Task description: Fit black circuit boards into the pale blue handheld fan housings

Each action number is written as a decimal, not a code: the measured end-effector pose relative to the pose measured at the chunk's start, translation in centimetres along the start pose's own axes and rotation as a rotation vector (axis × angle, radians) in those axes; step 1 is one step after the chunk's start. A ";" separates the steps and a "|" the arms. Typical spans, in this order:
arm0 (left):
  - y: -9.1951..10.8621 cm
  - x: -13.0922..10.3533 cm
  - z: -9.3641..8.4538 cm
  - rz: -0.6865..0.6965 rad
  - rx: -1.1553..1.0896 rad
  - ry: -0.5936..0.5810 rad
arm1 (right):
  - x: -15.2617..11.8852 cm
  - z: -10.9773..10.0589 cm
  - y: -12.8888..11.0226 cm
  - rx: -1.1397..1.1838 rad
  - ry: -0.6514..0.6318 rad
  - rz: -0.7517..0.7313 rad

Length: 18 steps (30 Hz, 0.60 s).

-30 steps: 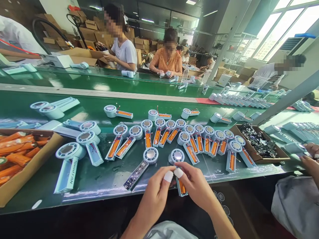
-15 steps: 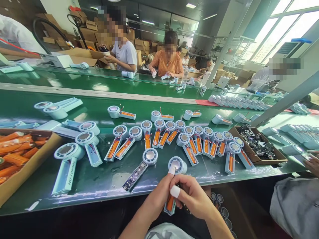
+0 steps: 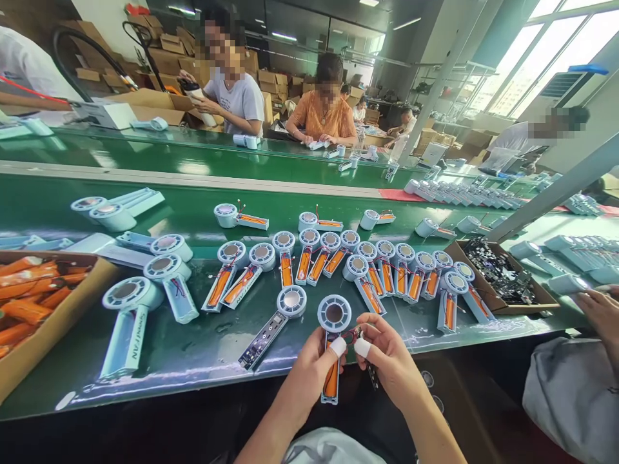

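Observation:
My left hand is closed around the handle of a light-blue handheld fan, its round head pointing away from me. An orange battery lies in the open handle. My right hand pinches a small dark circuit board, partly hidden by the fingers. Thin red and dark wires run between the fan and the board. White covers wrap both thumbs. Beside the left hand, on the bench, lies another fan with a circuit board covering its handle.
Rows of open fans with orange batteries lie across the green bench. A carton of orange batteries stands left, a carton of circuit boards right. A co-worker's hand is at far right. Other people sit across the conveyor.
My left thumb has moved off the fan's head down to the handle. My right hand has shifted right with the board, bringing board and wires into view.

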<state>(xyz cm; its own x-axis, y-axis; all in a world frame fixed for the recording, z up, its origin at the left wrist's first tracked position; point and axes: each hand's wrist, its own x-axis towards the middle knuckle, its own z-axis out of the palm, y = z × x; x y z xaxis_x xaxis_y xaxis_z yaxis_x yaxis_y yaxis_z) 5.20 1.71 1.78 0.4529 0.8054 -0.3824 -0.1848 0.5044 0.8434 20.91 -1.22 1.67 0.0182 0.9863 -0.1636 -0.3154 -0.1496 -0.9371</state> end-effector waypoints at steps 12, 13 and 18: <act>-0.3 0.2 -0.4 0.239 0.271 0.129 | -1.2 0.5 -3.5 -1.219 -0.015 -0.137; -0.4 0.3 -0.3 0.232 0.250 0.130 | -1.3 0.6 -3.9 -1.311 -0.054 -0.129; -0.7 0.7 -0.3 0.218 0.148 0.137 | -2.0 1.3 -5.4 -1.620 -0.301 -0.146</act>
<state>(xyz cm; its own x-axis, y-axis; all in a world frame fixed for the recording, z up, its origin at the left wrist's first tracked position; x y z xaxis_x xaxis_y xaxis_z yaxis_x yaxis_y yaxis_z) 5.37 2.00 0.78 0.2924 0.9294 -0.2253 -0.1307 0.2722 0.9533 21.39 -2.32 7.47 -0.2770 0.9457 -0.1703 0.9295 0.2188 -0.2968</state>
